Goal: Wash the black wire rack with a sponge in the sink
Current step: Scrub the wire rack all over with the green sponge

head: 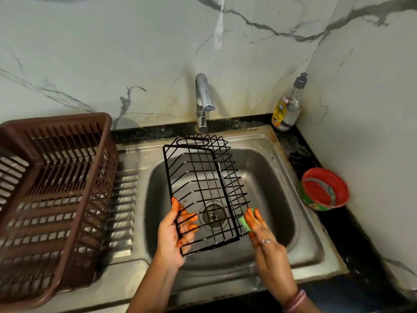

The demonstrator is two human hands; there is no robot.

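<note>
The black wire rack point(203, 184) is held tilted over the steel sink point(282, 224), its far end pointing at the tap. My left hand point(174, 236) grips the rack's near left corner, fingers hooked through the wires. My right hand point(262, 236) holds a green sponge point(244, 222) pressed against the rack's near right edge. The sink drain point(213, 215) shows through the wires.
A brown plastic dish basket point(52, 199) fills the drainboard on the left. The chrome tap point(203, 102) stands behind the sink, no water running. A soap bottle point(286, 107) sits in the back right corner, a red round container point(325, 188) on the right counter.
</note>
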